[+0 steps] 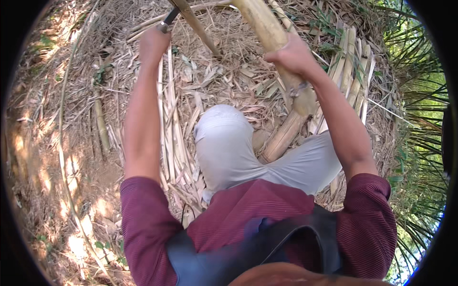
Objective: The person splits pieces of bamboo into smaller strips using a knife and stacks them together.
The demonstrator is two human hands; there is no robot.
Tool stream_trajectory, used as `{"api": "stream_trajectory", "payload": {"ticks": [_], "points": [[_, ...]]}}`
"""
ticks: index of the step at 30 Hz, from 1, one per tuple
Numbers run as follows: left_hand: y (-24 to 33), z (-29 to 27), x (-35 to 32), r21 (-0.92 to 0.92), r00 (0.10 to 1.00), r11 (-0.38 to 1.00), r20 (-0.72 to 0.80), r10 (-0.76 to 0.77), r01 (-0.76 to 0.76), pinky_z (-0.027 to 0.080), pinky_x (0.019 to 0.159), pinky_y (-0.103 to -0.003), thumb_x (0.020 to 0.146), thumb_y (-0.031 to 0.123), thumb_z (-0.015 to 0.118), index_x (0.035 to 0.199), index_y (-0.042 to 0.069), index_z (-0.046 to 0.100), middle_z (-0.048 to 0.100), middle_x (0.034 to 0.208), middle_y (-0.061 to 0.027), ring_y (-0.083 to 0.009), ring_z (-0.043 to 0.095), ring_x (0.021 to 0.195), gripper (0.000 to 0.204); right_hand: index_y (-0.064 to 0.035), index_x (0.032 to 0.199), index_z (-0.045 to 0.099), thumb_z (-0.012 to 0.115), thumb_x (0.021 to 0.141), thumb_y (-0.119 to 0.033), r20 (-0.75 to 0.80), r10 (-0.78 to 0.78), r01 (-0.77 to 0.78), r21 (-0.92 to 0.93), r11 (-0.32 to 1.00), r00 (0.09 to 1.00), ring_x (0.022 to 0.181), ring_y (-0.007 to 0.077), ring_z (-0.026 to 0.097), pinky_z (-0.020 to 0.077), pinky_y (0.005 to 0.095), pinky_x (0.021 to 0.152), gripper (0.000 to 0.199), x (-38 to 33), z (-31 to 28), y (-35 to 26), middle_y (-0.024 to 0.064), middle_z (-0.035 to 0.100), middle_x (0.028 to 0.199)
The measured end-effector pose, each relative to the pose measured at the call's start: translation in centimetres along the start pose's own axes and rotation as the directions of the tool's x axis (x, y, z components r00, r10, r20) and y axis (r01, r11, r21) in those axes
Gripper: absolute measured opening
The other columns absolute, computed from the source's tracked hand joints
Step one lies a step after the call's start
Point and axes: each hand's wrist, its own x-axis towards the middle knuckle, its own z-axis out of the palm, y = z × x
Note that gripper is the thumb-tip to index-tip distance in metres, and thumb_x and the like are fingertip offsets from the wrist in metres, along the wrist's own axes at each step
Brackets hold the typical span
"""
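The thick bamboo pole runs on a slant from the top of the view down toward the person's lap, its long axis leaning from upper left to lower right and then back in, with its lower end resting between the grey-trousered knees. The right hand is wrapped around the pole about halfway along its visible length, fingers closed over the far side, so this hand is the one on the pole itself. Just left of the pole, a thinner split strip of bamboo slants the same way. Farther left of the pole, and clear of it, the left hand is clenched around a dark handle that points up and toward the pole; the blade end runs out of view, so I cannot tell what kind of tool it is. To the right of the pole lies a bundle of pale split slats, laid side by side. Beneath the pole, the ground is covered with dry husks, leaves and more split strips.
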Motion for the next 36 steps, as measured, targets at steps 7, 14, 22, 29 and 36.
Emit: {"api": "stream_trajectory", "payload": {"ticks": [7,14,22,29,36], "points": [[1.4,4.4,0.2,-0.115,0.998,0.993,-0.050,-0.027,0.021,0.056,0.080,-0.047,0.083,0.030,0.070,0.097,0.000,0.074,0.072,0.090,-0.0231,-0.0393,0.070,0.088,0.033,0.0053,0.111,0.062,0.082,0.072,-0.020,-0.387,-0.360,0.456,0.192,0.869,0.849,0.075,0.0184,0.069,0.0556,0.0308,0.071,0.050,-6.9,-7.9,-4.9,0.0114,0.070,0.088],[3.2,3.8,-1.2,-0.165,0.998,0.986,-0.051,-0.038,0.029,0.055,0.080,-0.048,0.082,0.030,0.072,0.093,0.003,0.075,0.073,0.090,-0.0206,-0.0392,0.070,0.087,0.029,0.0054,0.104,0.067,0.084,0.074,-0.020,-0.738,-0.379,0.654,0.110,0.748,0.558,0.081,0.0207,0.072,0.0579,0.0325,0.076,0.043,-10.2,-11.6,-7.7,0.0141,0.072,0.085],[2.2,6.0,-3.2,-0.169,0.998,0.984,0.047,-0.047,0.055,0.055,0.085,-0.048,0.083,0.029,0.071,0.097,0.004,0.075,0.072,0.097,-0.0233,-0.0403,0.070,0.093,0.029,0.0044,0.117,0.063,0.083,0.062,-0.024,-0.227,-0.210,0.193,-0.094,0.977,0.951,0.096,0.0308,0.070,0.0547,0.0380,0.089,0.064,-0.9,1.1,3.3,0.0223,0.070,0.107],[-1.7,12.5,-4.2,-0.172,0.981,0.966,0.068,-0.183,0.192,0.055,0.083,-0.050,0.085,0.028,0.067,0.099,0.007,0.075,0.072,0.098,-0.0226,-0.0407,0.069,0.095,0.027,0.0025,0.118,0.063,0.082,0.061,-0.029,-0.158,-0.155,0.111,-0.252,0.961,0.975,0.098,0.0365,0.069,0.0532,0.0405,0.089,0.068,-1.4,3.1,2.8,0.0253,0.071,0.105],[-2.7,12.6,-2.4,-0.208,0.967,0.945,0.092,-0.238,0.252,0.055,0.082,-0.047,0.082,0.033,0.073,0.097,0.001,0.073,0.073,0.095,-0.0226,-0.0384,0.070,0.094,0.035,0.0022,0.118,0.063,0.081,0.060,-0.025,-0.273,-0.258,0.246,-0.076,0.966,0.927,0.093,0.0333,0.070,0.0541,0.0384,0.087,0.067,-3.6,1.2,2.1,0.0222,0.071,0.101]]}}
